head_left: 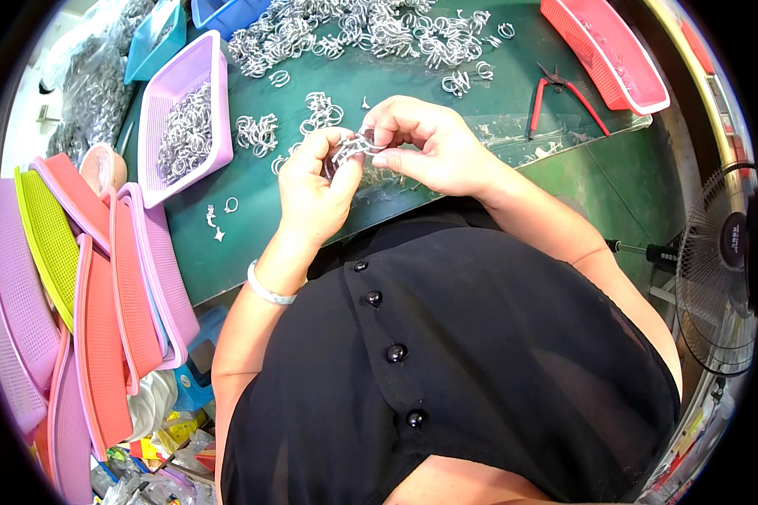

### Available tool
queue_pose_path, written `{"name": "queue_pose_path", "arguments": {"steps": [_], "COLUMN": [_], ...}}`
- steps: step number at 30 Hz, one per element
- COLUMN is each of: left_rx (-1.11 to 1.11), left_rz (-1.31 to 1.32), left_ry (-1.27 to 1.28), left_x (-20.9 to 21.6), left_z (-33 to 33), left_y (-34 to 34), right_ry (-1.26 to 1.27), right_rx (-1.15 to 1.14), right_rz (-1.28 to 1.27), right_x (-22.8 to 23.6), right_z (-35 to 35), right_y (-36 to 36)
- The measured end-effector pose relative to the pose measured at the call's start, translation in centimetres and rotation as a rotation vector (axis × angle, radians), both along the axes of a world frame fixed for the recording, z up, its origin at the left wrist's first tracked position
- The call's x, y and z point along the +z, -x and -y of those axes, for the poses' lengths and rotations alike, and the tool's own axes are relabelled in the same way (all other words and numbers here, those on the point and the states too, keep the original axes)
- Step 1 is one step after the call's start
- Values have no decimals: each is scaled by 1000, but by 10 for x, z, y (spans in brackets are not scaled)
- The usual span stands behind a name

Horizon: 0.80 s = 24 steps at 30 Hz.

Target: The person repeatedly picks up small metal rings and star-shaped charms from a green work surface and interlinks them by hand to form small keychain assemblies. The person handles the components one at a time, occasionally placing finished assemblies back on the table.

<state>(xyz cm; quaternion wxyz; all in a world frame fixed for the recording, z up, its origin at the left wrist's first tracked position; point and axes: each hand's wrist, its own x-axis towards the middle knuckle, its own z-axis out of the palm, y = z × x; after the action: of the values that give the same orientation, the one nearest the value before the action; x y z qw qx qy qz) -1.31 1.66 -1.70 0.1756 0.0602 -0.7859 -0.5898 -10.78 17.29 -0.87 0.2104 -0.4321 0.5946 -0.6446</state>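
Observation:
Near the table's front edge, my left hand [313,187] is closed on several silver-coloured metal rings [350,150], which stick out between thumb and fingers. My right hand [429,145] meets it from the right, thumb and forefinger pinching the end of the same bunch. Exactly which ring the right fingers grip is partly hidden. Just beyond the hands lies a small cluster of rings [322,111], with another cluster [257,135] to its left. A tiny silver piece [365,103] lies by my right knuckles.
A large heap of rings [370,29] covers the far side of the green table [253,236]. At left stands a lilac basket [221,126] of small metal parts; at right, red-handled pliers [537,109] and a red basket [602,63]. Stacked baskets [101,337] and a fan [716,269] flank me.

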Motion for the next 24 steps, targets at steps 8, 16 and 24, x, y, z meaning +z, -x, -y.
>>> {"name": "queue_pose_path", "arguments": {"steps": [8, 16, 24], "left_rx": [77, -16, -164], "left_rz": [-46, -40, 148], "left_ry": [138, 173, -84], "left_x": [4, 5, 10], "left_z": [-4, 1, 7], "left_y": [2, 3, 3], "right_ry": [49, 12, -109], "right_rx": [-71, 71, 199], "right_rz": [-80, 109, 25], "right_x": [-3, 0, 9], "right_z": [0, -3, -5], "right_y": [-1, 10, 26]}}
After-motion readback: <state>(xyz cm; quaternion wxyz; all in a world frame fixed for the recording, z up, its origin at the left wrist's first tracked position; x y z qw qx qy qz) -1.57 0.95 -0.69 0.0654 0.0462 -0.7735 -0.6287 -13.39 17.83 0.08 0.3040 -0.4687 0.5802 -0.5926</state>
